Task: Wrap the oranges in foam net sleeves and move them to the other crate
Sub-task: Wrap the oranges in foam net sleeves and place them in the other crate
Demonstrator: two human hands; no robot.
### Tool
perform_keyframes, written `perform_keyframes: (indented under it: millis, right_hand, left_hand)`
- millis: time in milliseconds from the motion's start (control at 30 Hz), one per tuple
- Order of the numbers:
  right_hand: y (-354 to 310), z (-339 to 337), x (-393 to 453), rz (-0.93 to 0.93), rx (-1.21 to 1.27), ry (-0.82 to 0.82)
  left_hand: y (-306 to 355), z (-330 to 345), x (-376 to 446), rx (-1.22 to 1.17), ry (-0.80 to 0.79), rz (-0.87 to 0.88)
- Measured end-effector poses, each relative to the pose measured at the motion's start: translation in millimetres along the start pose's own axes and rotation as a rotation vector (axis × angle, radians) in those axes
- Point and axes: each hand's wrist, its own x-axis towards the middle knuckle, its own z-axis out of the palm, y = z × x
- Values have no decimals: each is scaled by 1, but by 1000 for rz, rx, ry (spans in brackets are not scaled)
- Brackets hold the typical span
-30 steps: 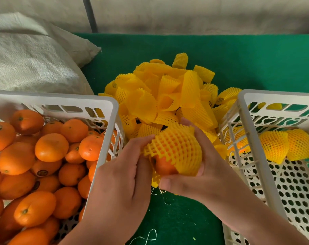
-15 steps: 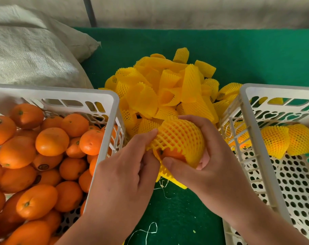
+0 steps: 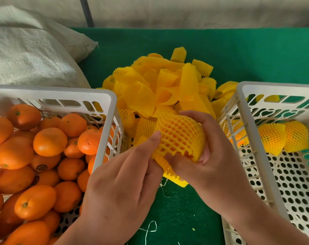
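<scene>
Yellow foam net sleeve (image 3: 179, 137) covers our orange almost fully; little fruit shows through the mesh. Our right hand (image 3: 215, 156) curls round it, and our left hand (image 3: 121, 181) pinches the sleeve's loose lower end. Beyond our fingertips lies a heap of spare sleeves (image 3: 160, 89). Left of them, a white crate (image 3: 107, 110) holds bare oranges (image 3: 49, 142); right, another crate (image 3: 243, 106) holds two wrapped oranges (image 3: 282, 137). Both crates run off-frame. Green cloth (image 3: 238, 53) covers the table; a woven sack (image 3: 26, 55) lies far left.
</scene>
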Motion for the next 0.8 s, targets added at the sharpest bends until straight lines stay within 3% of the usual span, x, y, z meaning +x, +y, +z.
perform_keyframes:
  millis: [200,300,400,500,567,600,733,800]
  right_hand:
    - [3,-3,1,-8,-43,26]
    - [6,-6,2,-46,-86,29]
    - [6,-11,4,-78,-178,51]
    - [9,-15,2,-112,-277,25]
    - [12,-16,-2,-119,-352,-23]
    - [6,-13,1,-123,-371,-72]
    - [1,-3,10,-2,-334,-221]
    - [3,-4,8,-74,-420,-192]
  left_hand:
    - [3,2,5,46,-121,-16]
    - [-2,10,14,-115,-263,-403]
    - [3,1,4,-255,-186,-323]
    - [-1,-3,9,-579,-243,-615]
    - [-4,4,18,-794,-394,-915]
    - [-6,1,21,-873,-461,-974]
    - [-16,6,21,-1041,-600,-871]
    - [-19,2,13,-1031,-671,-789]
